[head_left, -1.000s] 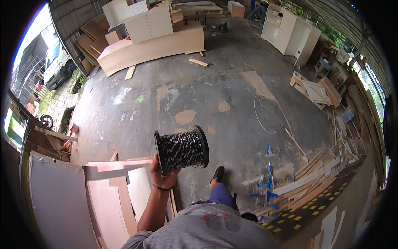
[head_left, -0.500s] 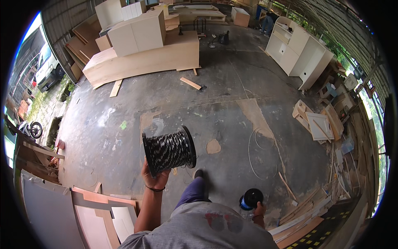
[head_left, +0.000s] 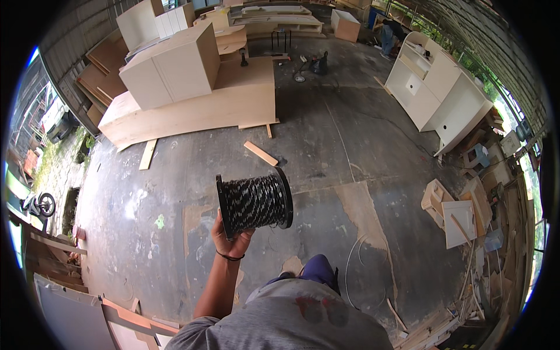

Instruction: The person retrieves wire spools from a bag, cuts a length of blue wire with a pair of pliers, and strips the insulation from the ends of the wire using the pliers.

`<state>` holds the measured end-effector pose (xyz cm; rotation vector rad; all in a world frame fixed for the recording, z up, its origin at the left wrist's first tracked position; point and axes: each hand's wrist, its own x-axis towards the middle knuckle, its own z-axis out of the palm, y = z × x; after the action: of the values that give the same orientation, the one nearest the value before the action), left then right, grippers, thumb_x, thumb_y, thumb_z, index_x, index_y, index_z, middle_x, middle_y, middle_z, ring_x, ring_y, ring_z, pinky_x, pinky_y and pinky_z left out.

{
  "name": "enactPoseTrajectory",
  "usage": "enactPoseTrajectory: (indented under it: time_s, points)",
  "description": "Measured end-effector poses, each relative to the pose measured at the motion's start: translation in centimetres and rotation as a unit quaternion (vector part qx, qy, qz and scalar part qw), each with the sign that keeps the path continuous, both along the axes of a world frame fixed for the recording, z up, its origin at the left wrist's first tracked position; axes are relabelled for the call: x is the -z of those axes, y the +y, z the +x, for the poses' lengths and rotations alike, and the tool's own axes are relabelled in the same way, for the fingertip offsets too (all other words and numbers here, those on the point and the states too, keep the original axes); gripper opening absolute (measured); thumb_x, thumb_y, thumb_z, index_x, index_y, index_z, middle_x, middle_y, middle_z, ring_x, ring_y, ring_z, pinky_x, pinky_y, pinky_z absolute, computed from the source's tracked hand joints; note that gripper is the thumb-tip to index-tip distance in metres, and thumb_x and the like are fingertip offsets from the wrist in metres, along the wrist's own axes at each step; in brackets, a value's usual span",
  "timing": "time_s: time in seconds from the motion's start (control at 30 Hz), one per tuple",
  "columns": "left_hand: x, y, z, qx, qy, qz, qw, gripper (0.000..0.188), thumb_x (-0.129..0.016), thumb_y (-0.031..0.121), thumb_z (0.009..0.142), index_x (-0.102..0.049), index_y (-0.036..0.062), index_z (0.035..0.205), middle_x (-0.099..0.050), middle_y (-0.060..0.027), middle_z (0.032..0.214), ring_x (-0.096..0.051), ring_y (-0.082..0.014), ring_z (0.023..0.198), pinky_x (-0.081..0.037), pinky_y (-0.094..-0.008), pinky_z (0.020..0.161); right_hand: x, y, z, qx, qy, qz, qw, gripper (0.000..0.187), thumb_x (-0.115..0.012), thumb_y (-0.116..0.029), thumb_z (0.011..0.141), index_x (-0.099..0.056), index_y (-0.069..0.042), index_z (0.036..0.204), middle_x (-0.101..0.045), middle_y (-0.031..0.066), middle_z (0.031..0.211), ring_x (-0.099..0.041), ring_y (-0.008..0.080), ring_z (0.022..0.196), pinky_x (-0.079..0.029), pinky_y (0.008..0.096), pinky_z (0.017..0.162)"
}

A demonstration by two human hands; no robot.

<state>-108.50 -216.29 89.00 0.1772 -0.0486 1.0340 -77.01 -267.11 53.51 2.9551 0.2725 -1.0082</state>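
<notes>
Head view: a black spool point(head_left: 255, 202) wound with black-and-white cord point(head_left: 251, 201) sits mid-frame, left of centre, clear of the floor point(head_left: 146, 192). The left hand point(head_left: 232, 238) holds it from underneath, at the left end — one digit, likely the thumb, lies up the outer face of the left flange point(head_left: 221, 201), the rest tucked below the winding. Grip probably sits there because the rim gives an edge to hook, leaving most of the cord and the right flange point(head_left: 286, 198) untouched. Spool lies sideways, axis close to level; the low support presumably lets its weight rest on the palm.

Left forearm point(head_left: 217, 286) rises from the lower edge, leaning slightly right, dark band point(head_left: 230, 256) at the wrist. Right hand out of frame — cannot tell whether it holds anything.

Upper left: boxy cabinet point(head_left: 169, 73) on a long pale wooden unit point(head_left: 192, 119); wood strips point(head_left: 148, 154) poke out at its base, perhaps as packing to keep it off the concrete. Lower right of centre: thin looped line point(head_left: 348, 268) on the floor.
</notes>
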Motion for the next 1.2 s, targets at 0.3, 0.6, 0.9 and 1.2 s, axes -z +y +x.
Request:
enactPoseTrajectory:
  time_s: [0.3,0.6,0.9,1.2]
  points:
    - [1.7,21.8,17.4,-0.046,0.031,-0.02,0.998,0.045,-0.046,0.034,0.09,-0.046,0.004,0.124,-0.052,-0.0172,0.122,-0.056,-0.0332,0.105,-0.052,-0.0438,0.079,1.9,24.4,15.0,-0.008,0.026,-0.023,0.999,0.043,-0.058,-0.033,0.079,-0.058,0.008,0.093,-0.061,0.0226,0.082,-0.06,0.0309,0.075,-0.046,0.0395,0.065]
    - [-1.7,43.8,29.1,-0.137,-0.015,0.09,0.986,0.047,-0.052,0.028,0.085,-0.045,0.0017,0.124,-0.05,-0.0158,0.124,-0.055,-0.0273,0.104,-0.047,-0.0401,0.087,-4.9,52.3,39.1,0.101,-0.076,0.19,0.974,0.046,-0.055,-0.032,0.081,-0.057,0.013,0.091,-0.061,0.025,0.081,-0.059,0.0323,0.079,-0.044,0.0415,0.069]
    - [-1.6,67.7,40.7,-0.173,-0.046,0.055,0.982,0.043,-0.051,0.019,0.087,-0.044,0.0013,0.126,-0.048,-0.0163,0.127,-0.051,-0.0297,0.112,-0.045,-0.0434,0.094,-9.8,81.4,54.1,0.424,0.012,0.502,0.754,0.027,-0.049,-0.028,0.088,-0.055,-0.002,0.093,-0.057,0.0098,0.079,-0.051,0.0152,0.052,-0.029,0.0273,0.034]
    - [-3.4,91.9,52.6,-0.193,0.053,0.084,0.976,0.032,-0.047,0.023,0.089,-0.054,0.0047,0.115,-0.059,-0.0111,0.111,-0.052,-0.0101,0.064,-0.047,-0.0303,0.067,5.0,91.3,59.5,-0.019,0.071,-0.008,0.997,0.035,-0.05,-0.028,0.086,-0.058,0.005,0.09,-0.06,0.0167,0.075,-0.059,0.0296,0.069,-0.044,0.042,0.054]
